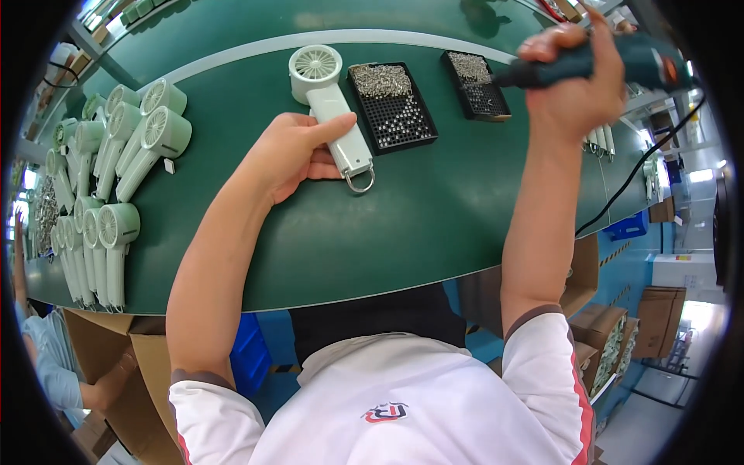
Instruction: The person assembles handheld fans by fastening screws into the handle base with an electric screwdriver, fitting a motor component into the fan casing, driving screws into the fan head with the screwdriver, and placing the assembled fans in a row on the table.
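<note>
Left hand [291,155] lies spread, pinning fan [329,108] to surface [434,225]. Right hand [577,81] fisted around driver [589,66], 1 o'clock. Risk: loose pin, fan twists, bit slips.

screwdriver tip [504,77] blurred, screws [381,80] — indistinct

My fan [329,108] is smooth pale plastic with a shiny metal ring [359,181]; my driver [589,62] matt teal plastic; the bench [403,225] matt green.
</note>
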Demonstrator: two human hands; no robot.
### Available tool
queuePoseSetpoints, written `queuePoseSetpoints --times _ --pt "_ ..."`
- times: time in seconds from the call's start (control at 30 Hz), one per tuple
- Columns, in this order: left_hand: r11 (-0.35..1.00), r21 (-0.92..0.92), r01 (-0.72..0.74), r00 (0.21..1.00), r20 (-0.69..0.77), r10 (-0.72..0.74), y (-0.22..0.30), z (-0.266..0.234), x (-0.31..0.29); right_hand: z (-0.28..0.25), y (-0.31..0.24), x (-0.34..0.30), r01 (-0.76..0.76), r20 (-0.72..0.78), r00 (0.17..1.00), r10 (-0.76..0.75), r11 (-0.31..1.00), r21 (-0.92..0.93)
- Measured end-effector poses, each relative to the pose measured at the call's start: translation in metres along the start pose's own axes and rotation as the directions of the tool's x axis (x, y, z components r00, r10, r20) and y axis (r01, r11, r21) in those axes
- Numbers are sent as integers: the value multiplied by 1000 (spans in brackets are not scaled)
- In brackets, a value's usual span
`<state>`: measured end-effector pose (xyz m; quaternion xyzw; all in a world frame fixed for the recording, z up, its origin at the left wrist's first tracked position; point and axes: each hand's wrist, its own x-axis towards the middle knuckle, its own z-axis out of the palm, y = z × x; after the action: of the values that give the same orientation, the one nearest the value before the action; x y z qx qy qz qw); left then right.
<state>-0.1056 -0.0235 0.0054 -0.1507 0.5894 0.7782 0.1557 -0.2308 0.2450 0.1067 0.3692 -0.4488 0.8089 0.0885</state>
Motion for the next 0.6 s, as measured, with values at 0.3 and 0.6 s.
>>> queuePoseSetpoints --times 0.3,0.6 --pt "998 63 18 1000 -17 -17 1 2 -7 61 69 -21 -34 -316 947 -63 956 -292" --pt "992 125 -4 999 -32 8 1 2 -4 56 75 -17 -89 -324 946 -19 945 -314"
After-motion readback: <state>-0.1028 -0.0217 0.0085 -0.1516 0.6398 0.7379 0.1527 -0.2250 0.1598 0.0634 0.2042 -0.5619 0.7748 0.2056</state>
